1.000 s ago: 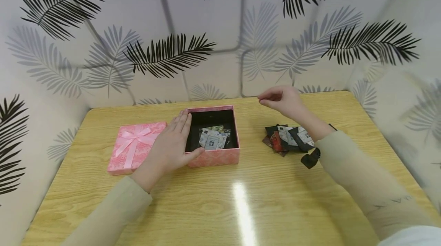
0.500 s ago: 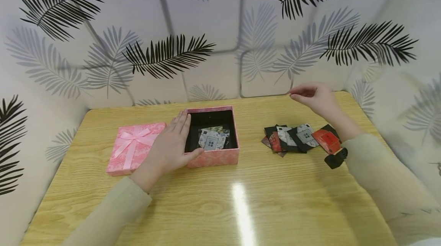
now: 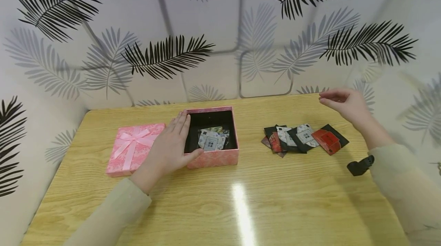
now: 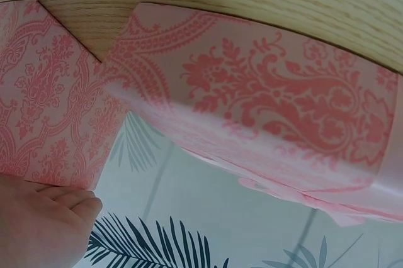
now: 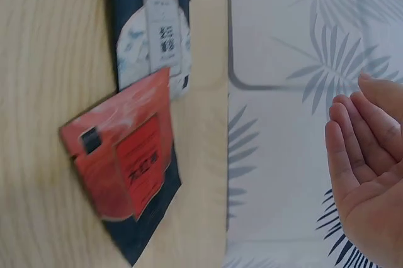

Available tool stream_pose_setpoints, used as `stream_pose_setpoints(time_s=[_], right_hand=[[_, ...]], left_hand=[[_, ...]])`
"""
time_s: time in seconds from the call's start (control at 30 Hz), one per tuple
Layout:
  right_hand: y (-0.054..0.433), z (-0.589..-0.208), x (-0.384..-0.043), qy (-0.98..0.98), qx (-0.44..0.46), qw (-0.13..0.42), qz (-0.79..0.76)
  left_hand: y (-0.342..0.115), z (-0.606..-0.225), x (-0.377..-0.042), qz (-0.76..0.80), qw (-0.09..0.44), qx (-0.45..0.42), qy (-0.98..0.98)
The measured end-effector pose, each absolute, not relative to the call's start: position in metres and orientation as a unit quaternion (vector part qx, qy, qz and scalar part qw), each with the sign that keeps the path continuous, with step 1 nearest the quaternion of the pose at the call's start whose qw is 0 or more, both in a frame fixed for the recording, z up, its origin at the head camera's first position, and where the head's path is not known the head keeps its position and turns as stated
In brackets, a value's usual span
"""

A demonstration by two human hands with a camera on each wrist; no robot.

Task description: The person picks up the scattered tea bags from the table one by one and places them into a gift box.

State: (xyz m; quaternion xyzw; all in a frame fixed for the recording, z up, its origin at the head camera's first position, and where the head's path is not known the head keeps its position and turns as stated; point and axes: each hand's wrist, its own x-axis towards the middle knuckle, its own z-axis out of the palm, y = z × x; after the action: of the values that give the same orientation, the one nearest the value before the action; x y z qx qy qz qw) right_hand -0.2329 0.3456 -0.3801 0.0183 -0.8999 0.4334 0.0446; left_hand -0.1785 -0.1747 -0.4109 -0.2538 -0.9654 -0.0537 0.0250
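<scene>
My left hand (image 3: 167, 147) rests with straight fingers along the left rim of a pink patterned box (image 3: 215, 158) with a black inside. Several small sachets (image 3: 211, 141) lie in the box, a pale floral one on top. In the left wrist view, my left hand (image 4: 47, 224) touches the box's side (image 4: 41, 92). My right hand (image 3: 348, 106) is in the air above the table's right part, fingers loosely bent, holding nothing. Below it lies a red and black sachet (image 3: 327, 141), also large in the right wrist view. Beside it, several dark, red and pale sachets (image 3: 289, 139) overlap in a row.
A pink lid (image 3: 132, 142) with a ribbon bow lies left of the box, partly behind the left forearm. The wooden table (image 3: 206, 204) ends against a leaf-patterned wall covering (image 3: 213, 16). A small black device (image 3: 360, 165) shows at the right cuff.
My right hand has moved to the right above the sachets, uncovering the red and black one. My left hand stays on the box.
</scene>
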Motion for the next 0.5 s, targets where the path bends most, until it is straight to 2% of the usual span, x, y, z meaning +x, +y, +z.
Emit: stream_pose_setpoints(time_s=[0.5], right_hand=[[0.390, -0.416, -0.212, -0.910, -0.015, 0.006, 0.414]], left_hand=[[-0.174, -0.413, -0.177, -0.058, 0.028, -0.250, -0.966]])
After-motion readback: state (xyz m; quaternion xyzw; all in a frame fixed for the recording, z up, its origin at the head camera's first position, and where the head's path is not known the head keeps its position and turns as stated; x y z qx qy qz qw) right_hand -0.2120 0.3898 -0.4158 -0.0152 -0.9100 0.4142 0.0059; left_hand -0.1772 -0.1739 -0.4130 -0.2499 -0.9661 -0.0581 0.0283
